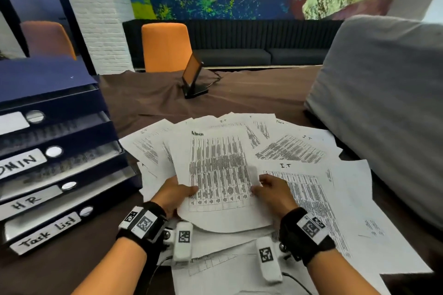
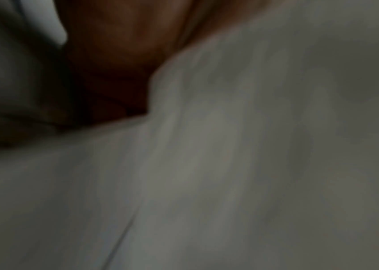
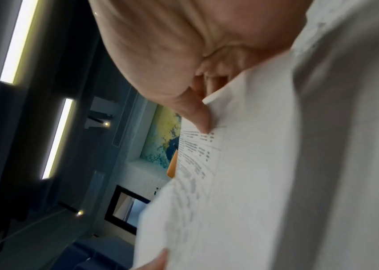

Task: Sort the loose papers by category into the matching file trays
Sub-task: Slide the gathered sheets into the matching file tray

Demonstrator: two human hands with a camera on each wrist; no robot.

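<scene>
Centrally, a printed sheet headed "Admin" (image 1: 217, 170) is held lifted above the scattered loose papers (image 1: 299, 175), its lower edge curling toward the viewer. It is pinched at its left edge by the left hand (image 1: 173, 195), thumb on top, and at its right edge by the right hand (image 1: 272, 190); in the right wrist view the right thumb (image 3: 197, 117) is seen pressed onto the printed table. The left wrist view is dark and blurred; only skin against paper is made out. Sheets marked "I.T" (image 1: 294, 195) are spread from 12 to 4 o'clock of the held sheet. At 9 o'clock a dark blue stack of file trays (image 1: 60, 151) is recorded, with labels read as "…DMIN", "HR" and "Task list". At 12 o'clock, farther back on the brown table (image 1: 148, 98), a small tilted screen (image 1: 193, 76) stands; behind it an orange chair (image 1: 165, 45) is noted.
</scene>
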